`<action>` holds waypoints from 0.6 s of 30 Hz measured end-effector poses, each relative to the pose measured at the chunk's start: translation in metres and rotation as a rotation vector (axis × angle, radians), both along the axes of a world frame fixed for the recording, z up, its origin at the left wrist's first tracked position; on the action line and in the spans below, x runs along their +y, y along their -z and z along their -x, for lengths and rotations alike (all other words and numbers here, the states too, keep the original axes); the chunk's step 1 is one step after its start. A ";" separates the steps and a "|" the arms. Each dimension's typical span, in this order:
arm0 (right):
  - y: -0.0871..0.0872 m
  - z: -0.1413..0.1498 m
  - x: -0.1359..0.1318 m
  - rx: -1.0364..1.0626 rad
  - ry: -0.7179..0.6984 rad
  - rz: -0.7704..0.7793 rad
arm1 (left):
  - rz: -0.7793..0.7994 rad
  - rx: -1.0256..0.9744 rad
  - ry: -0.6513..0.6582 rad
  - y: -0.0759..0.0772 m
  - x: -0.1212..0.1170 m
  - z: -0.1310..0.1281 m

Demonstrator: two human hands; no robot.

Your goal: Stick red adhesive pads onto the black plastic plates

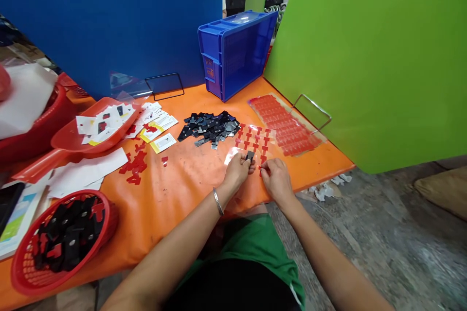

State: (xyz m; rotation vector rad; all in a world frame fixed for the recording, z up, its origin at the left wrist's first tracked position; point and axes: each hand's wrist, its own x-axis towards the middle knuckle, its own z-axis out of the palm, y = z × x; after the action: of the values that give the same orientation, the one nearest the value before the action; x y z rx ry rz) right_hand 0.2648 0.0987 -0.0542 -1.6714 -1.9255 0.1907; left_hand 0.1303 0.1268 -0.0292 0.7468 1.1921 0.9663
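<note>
My left hand is closed on a small flat black piece with a greyish face, held between thumb and fingers above the table. Just to its right, my right hand pinches the edge of a red T-shaped sticker. Both hands are over a clear sheet that carries rows of the same red T shapes. Behind my left hand lies a heap of flat black pieces. A larger sheet of red stickers rests at the right edge of the table.
An orange-covered table is backed by blue and green panels. A blue crate stands on its side. Leftward are a red dustpan with paper cards, loose red pieces and a red basket of black and red pieces.
</note>
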 end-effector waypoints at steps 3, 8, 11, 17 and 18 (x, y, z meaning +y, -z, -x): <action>-0.005 -0.001 -0.001 0.076 0.012 0.013 | 0.003 0.037 0.009 0.000 0.000 0.000; -0.012 -0.009 0.000 0.453 0.037 0.113 | -0.005 0.030 0.016 0.005 0.000 0.000; -0.017 -0.015 0.001 0.677 0.104 0.173 | -0.005 -0.004 -0.002 0.004 0.002 -0.001; -0.030 -0.001 -0.008 0.829 0.115 0.205 | 0.050 -0.084 -0.017 -0.011 -0.007 0.009; -0.031 0.005 -0.011 0.844 0.093 0.229 | 0.058 -0.096 -0.014 -0.014 -0.013 0.015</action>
State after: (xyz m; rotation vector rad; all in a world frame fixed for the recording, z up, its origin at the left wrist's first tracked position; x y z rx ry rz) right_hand 0.2598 0.0879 -0.0229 -1.4618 -1.2114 0.9411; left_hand 0.1153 0.1139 -0.0155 0.6395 1.1381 0.9645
